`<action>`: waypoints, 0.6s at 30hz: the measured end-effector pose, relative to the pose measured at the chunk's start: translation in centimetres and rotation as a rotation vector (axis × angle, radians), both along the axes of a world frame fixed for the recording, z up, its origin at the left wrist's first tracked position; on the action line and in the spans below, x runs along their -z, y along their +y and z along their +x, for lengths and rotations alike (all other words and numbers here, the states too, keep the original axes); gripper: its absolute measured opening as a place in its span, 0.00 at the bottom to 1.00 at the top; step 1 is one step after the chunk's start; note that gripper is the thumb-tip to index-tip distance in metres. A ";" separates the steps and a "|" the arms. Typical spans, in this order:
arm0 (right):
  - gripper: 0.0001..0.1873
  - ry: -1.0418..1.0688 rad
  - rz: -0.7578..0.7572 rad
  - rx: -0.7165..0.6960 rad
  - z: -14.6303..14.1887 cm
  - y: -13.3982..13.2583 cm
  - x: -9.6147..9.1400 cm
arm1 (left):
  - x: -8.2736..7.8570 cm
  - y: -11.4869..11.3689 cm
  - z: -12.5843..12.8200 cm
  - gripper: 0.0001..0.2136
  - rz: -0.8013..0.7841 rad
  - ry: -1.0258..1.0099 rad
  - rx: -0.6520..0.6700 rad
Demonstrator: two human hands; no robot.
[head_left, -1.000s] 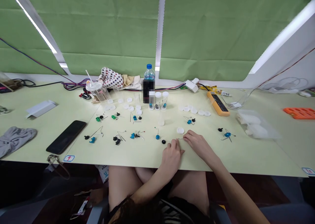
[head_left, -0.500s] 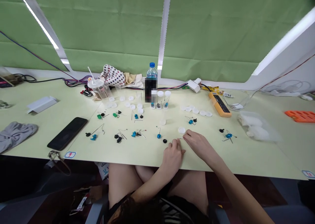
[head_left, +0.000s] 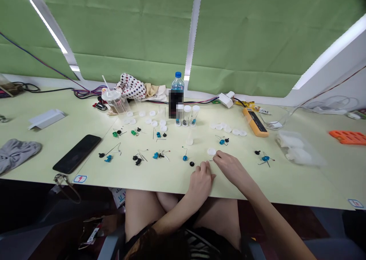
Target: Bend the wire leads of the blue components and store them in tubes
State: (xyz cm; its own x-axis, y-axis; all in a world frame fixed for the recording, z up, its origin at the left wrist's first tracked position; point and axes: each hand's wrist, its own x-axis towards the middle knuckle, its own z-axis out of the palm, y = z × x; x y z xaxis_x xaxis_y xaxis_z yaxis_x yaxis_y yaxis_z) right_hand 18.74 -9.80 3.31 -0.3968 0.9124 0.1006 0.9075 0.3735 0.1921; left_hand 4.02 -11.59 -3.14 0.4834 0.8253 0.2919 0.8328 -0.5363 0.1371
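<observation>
Both hands rest close together at the near edge of the pale green table. My left hand has its fingers curled, fingertips pressed on the table beside a thin metal pin. My right hand pinches the other end of that pin. A white cap lies just beyond the right fingertips. A black knob and a blue-headed pin lie to the left of my left hand.
Several small blue, green and black parts with wire pins are scattered left. Three capped vials and a water bottle stand at the back. A black phone, a yellow meter, white caps and a plastic bag lie around.
The hands hold nearly the same place; only the view has shifted slightly.
</observation>
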 end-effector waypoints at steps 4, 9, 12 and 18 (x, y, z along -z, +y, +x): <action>0.11 0.003 -0.005 0.003 0.0 0.0 -0.2 | 0.0 0.0 0.0 0.24 0.000 -0.003 0.004; 0.11 -0.017 -0.007 0.009 0.0 0.0 -0.2 | 0.2 0.0 0.1 0.24 0.003 -0.016 -0.002; 0.11 -0.019 -0.011 0.015 -0.2 0.1 -0.3 | 0.3 0.0 0.0 0.24 0.005 -0.019 0.003; 0.11 -0.032 -0.032 0.019 -0.3 0.3 -0.4 | 0.3 0.1 0.0 0.24 -0.001 -0.054 0.000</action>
State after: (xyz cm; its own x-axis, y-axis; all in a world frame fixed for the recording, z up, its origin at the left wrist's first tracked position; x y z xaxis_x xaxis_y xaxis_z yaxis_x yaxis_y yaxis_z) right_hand 18.39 -9.51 3.72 -0.3821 0.9222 0.0588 0.9080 0.3629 0.2095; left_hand 4.01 -11.52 -3.42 0.4672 0.8254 0.3169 0.8239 -0.5365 0.1825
